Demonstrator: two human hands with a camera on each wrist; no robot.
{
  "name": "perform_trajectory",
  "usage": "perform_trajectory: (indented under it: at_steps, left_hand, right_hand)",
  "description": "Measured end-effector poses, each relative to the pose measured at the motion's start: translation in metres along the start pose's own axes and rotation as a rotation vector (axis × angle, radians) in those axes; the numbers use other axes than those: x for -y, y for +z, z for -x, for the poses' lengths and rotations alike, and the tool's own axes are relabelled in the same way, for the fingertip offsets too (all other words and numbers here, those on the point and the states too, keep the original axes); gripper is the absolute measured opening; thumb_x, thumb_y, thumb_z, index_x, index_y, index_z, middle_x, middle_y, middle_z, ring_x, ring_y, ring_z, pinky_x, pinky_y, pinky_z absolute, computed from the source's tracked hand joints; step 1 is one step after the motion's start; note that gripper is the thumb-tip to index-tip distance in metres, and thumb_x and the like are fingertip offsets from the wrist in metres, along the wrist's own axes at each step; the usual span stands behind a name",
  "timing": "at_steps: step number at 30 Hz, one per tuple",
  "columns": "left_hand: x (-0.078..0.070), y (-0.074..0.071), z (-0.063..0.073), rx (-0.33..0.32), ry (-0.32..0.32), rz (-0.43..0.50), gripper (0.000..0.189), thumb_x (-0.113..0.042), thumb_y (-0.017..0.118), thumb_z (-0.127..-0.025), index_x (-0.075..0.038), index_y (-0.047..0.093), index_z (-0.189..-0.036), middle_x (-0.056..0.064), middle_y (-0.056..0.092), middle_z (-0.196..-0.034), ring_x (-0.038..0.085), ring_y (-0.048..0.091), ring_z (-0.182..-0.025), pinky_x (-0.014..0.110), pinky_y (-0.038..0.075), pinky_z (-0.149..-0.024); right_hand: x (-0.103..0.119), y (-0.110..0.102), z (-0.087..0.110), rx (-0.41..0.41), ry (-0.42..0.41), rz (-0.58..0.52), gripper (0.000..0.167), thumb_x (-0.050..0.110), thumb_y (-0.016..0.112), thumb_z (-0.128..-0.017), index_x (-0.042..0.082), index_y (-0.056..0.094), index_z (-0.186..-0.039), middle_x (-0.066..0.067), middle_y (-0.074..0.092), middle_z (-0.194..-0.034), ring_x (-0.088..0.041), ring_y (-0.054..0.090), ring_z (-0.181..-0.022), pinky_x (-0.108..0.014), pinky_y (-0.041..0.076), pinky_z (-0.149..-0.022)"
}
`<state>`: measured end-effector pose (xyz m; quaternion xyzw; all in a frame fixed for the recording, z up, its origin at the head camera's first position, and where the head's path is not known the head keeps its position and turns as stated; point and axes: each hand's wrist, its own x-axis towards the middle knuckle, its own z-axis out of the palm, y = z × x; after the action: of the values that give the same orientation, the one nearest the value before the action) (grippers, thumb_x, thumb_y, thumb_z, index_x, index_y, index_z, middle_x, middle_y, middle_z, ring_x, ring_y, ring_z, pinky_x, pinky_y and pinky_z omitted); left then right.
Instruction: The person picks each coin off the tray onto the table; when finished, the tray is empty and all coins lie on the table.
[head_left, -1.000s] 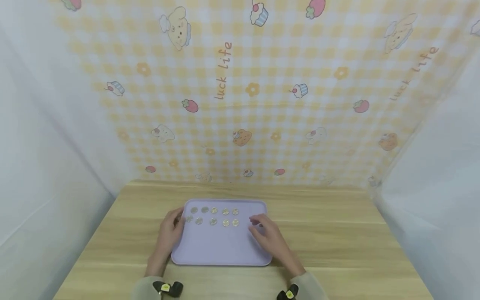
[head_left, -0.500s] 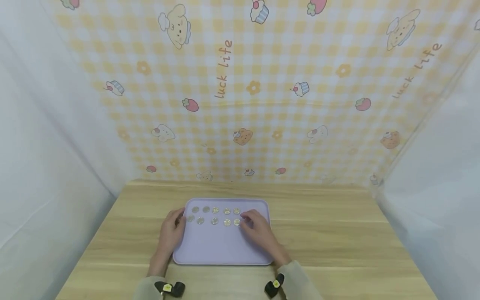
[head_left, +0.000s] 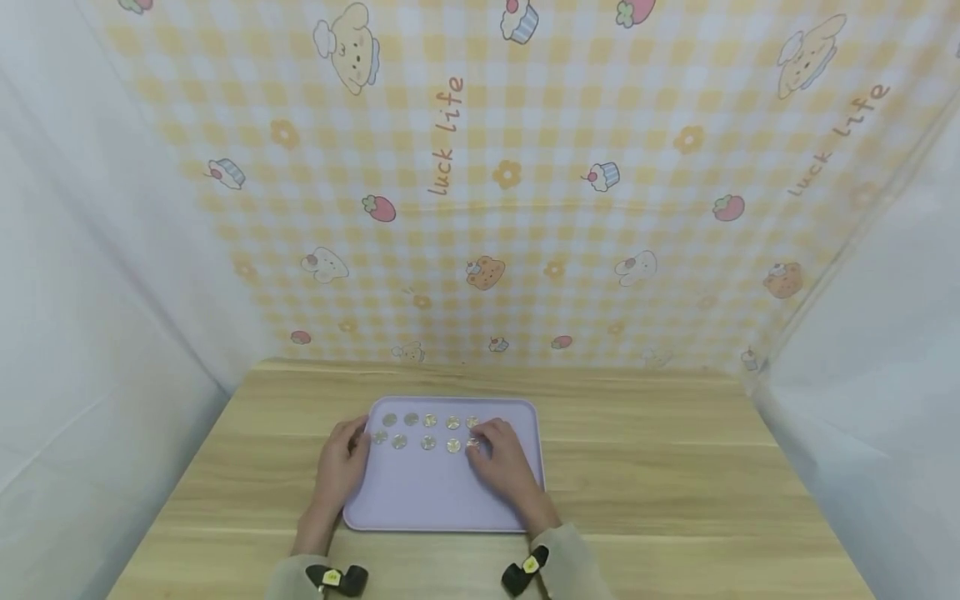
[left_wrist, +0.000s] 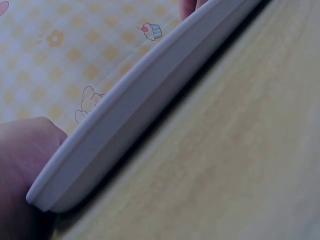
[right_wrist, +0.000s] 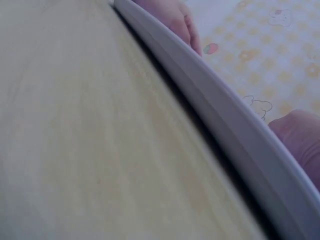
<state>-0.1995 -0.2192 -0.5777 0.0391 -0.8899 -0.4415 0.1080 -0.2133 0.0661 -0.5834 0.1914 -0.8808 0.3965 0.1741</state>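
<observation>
Yellow-checked cloth [head_left: 555, 125] hangs beyond both hands, and a wooden table [head_left: 660, 467] spreads beneath and around them. Between the hands lies a lilac tray [head_left: 427, 496]. The left hand [head_left: 341, 467] rests against its side, fingers bent; whether it grips the rim I cannot tell. The right hand [head_left: 506, 467] lies over the tray, thumb and forefinger parted, holding nothing that shows. From beside the left hand to the right hand's fingertips run coins [head_left: 428, 442], ten visible, in two rows of five. As an arrangement the rows look nearly complete; what seems left is straightening, since pairs line up by the right hand but stagger by the left. The right fingertips partly cover one coin, so contact is unclear; coin faces are too small to read, and both wrist views lose the coins behind the tray's wall
</observation>
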Motion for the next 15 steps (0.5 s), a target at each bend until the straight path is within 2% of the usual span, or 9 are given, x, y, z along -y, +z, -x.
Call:
perform_trajectory:
  at_steps: [4, 7, 15]
  left_hand:
    - [0.0001, -0.0004, -0.0007, 0.000, 0.002, 0.000, 0.039, -0.012, 0.052, -0.102, -0.001, 0.054, -0.139, 0.016, 0.062, -0.124, 0.025, 0.061, -0.107, 0.038, 0.054, -0.092]
    - [0.0006, -0.0004, 0.0001, -0.004, 0.000, 0.008, 0.039, -0.012, 0.051, -0.102, 0.000, 0.054, -0.139, 0.017, 0.061, -0.125, 0.028, 0.061, -0.110, 0.045, 0.052, -0.096]
    - [-0.0003, 0.0008, 0.0015, -0.029, 0.015, -0.005, 0.038, -0.010, 0.052, -0.101, 0.000, 0.055, -0.137, 0.018, 0.062, -0.122, 0.028, 0.061, -0.107, 0.045, 0.053, -0.094]
  right_hand:
    - [-0.0023, 0.0022, 0.0000, -0.020, -0.010, 0.040, 0.021, 0.012, 0.075, -0.080, 0.006, 0.073, -0.100, -0.003, 0.064, -0.094, -0.019, 0.059, -0.094, -0.035, 0.050, -0.089]
    - [-0.0027, 0.0029, 0.0008, -0.007, 0.007, 0.047, 0.021, 0.013, 0.074, -0.080, 0.007, 0.073, -0.100, -0.002, 0.062, -0.094, -0.018, 0.057, -0.093, -0.034, 0.051, -0.089]
    - [-0.0009, 0.0010, 0.0024, 0.000, -0.018, 0.075, 0.023, 0.013, 0.075, -0.077, 0.006, 0.074, -0.099, -0.003, 0.061, -0.094, -0.018, 0.056, -0.093, -0.033, 0.050, -0.088]
